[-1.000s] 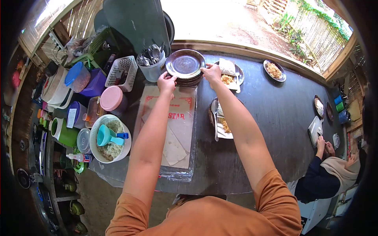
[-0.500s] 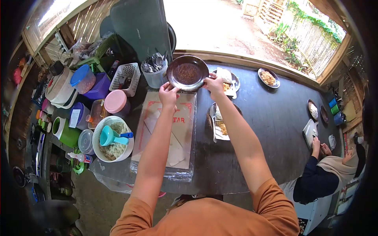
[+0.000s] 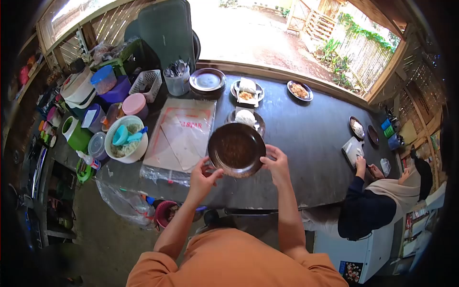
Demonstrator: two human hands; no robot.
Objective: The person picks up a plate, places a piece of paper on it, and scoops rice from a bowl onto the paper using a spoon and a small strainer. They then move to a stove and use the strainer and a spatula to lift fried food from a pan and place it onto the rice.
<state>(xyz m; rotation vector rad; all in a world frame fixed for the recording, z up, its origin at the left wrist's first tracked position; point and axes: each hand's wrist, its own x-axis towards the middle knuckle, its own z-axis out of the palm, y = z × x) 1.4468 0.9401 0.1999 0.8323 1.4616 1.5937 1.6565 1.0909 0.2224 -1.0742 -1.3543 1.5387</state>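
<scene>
A rustic open-air food kitchen, as I view it remotely: around the dark table [image 3: 306, 143] stand plates of food [image 3: 300, 91], a rice tub [image 3: 126, 139], a cutlery holder [image 3: 177, 79] and, behind, slatted bamboo walls [image 3: 109, 26].

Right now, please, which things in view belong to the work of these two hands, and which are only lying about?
In the work:
dark plate, held by the left hand and right hand
probably plate stack and plate of food beside it

Seemingly just lying about:
pink-lidded tub
blue-lidded tub
green jug
</scene>
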